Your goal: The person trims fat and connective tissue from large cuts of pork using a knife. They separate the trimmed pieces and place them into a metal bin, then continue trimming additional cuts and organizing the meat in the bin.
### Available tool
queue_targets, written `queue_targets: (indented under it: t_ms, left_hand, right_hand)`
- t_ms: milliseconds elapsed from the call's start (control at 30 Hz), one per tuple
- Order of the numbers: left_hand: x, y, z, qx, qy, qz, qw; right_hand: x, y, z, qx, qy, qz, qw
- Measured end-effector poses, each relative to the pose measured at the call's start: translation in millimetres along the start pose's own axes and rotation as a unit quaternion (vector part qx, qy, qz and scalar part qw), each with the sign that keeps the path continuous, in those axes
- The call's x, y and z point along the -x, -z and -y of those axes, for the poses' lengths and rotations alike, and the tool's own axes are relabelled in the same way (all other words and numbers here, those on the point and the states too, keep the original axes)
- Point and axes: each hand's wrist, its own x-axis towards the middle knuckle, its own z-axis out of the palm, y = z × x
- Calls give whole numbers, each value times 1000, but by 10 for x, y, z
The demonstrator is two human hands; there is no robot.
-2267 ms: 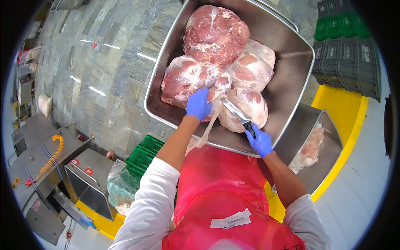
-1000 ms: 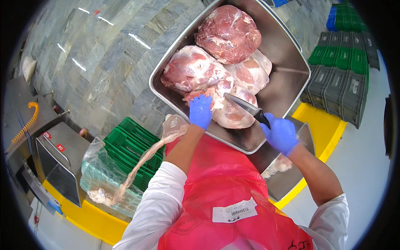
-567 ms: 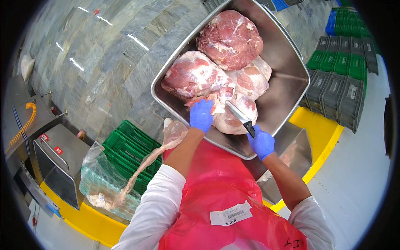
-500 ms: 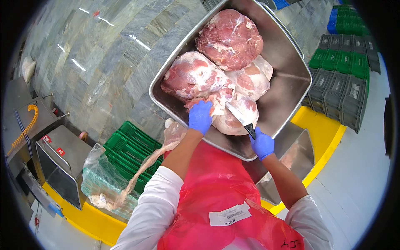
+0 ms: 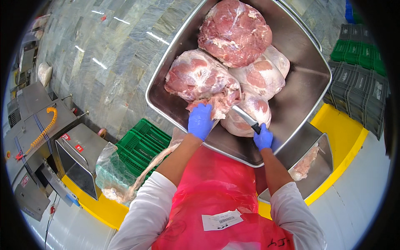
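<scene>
Shiny steel makes up the big square metal tub (image 5: 300, 89), the largest thing here. Four big pink lumps of raw meat lie in it, all pressed close together. The round top lump (image 5: 235, 31) sits at the far end. The left lump (image 5: 196, 75) and the pale middle lump (image 5: 262, 75) lie below it, and the near lump (image 5: 246, 114) lies closest to the person.

Next in size is the green plastic crate (image 5: 139, 146), down on the left by the tub. Beside it sits a clear plastic bag (image 5: 110, 175) with pale meat trimmings inside, and one long strip hangs over its edge. A smaller steel tray (image 5: 312, 166) on the right, under the tub's rim, holds a few more scraps.

The left hand in a blue glove (image 5: 200, 121) presses on a ragged flap of meat, its fingers together on it. The right hand in a blue glove (image 5: 263, 138) has its fingers clamped on the black handle of a knife (image 5: 246, 118), whose blade lies on the near lump.
</scene>
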Motion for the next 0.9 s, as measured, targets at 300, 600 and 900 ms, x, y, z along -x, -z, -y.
queue_targets:
  t_ms: [300, 600, 900]
  left_hand:
    - [-23, -31, 134, 31, -32, -16, 999]
    - [43, -91, 203, 100, -24, -39, 994]
    - [209, -111, 15, -50, -89, -16, 995]
  right_hand:
    - [289, -345, -83, -221, 30, 83, 971]
    - [600, 225, 197, -535, -164, 404, 724]
    - [476, 1640, 591, -363, -113, 376, 845]
